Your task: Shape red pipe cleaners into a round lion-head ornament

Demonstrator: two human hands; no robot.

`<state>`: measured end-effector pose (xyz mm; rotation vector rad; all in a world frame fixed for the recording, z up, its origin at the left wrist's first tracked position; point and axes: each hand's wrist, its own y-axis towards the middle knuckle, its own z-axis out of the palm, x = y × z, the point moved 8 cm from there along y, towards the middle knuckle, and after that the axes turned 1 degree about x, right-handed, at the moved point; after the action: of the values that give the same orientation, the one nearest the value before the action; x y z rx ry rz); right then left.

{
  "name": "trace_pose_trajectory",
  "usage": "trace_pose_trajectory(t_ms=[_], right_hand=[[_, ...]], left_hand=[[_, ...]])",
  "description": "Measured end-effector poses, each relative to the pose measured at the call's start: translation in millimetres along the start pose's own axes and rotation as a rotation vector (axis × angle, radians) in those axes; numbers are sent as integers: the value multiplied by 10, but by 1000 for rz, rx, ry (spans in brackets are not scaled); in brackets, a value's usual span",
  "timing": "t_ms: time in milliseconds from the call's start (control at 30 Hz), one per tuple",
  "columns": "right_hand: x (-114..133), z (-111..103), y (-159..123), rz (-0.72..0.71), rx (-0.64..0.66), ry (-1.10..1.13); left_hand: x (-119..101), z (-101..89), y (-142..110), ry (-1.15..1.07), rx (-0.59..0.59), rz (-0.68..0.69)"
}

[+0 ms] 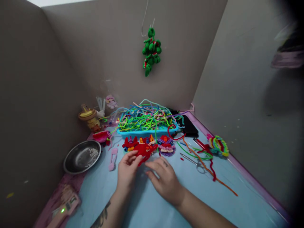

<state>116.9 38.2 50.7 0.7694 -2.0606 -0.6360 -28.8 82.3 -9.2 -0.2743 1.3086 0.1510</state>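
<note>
My left hand (pixel 129 166) pinches a fuzzy red crafted piece (pixel 145 149) between thumb and fingers, low over the blue table cover. The piece looks knitted or made of fuzzy stems, with a loose end hanging down; its exact kind I cannot make out. Close by on the right is my right hand (pixel 163 175), its thumb and fingers apart and holding nothing I can see. Just behind the red piece lie colourful fuzzy pieces in red, orange and blue (pixel 130 142), and a red and purple ruffled one (pixel 166 145). They partly overlap with the held piece in view.
A blue tray (pixel 148 132) heaped with coloured fuzzy strands stands at the back. Metal scissors (pixel 192 160) and loose strands lie right. A metal bowl (pixel 82 156) with small white bits, a pink clip-shaped item (pixel 113 159) and a lidded cup (pixel 89 118) are left. Grey walls enclose the table.
</note>
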Motion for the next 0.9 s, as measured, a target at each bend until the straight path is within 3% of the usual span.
trace_pose_trajectory(t_ms=[167, 267, 367, 467, 533, 633, 800, 900], right_hand=[[54, 107, 17, 9, 52, 21], [95, 61, 36, -12, 26, 92], [359, 83, 8, -182, 73, 266], [753, 192, -108, -453, 241, 453], [867, 216, -152, -511, 293, 505], [682, 137, -78, -331, 201, 481], [-198, -88, -34, 335, -143, 336], [-458, -96, -61, 498, -210, 293]], left_hand=[[47, 170, -105, 105, 108, 19], [40, 163, -110, 140, 97, 43], [-9, 119, -94, 164, 53, 76], [-35, 97, -80, 172, 21, 65], [-40, 93, -74, 164, 12, 54], [-45, 88, -68, 158, 18, 69], [-10, 95, -77, 167, 71, 89], [-11, 103, -98, 198, 86, 113]])
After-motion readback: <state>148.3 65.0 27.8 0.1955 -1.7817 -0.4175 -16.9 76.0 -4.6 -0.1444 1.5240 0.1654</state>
